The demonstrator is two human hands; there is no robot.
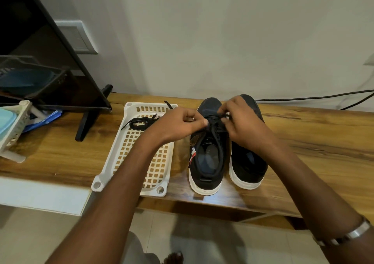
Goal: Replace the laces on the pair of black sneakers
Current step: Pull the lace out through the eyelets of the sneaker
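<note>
Two black sneakers with white soles stand side by side on the wooden table, heels toward me. Over the left sneaker both hands work at the black lace across its tongue. My left hand pinches the lace from the left. My right hand pinches it from the right and covers the middle of the right sneaker. A loose black lace lies bundled in the white basket tray left of the shoes.
A dark monitor on a stand fills the back left, with a pale plastic rack and blue items beside it. Black cables run along the wall at the back right. The table's front edge is just below the heels.
</note>
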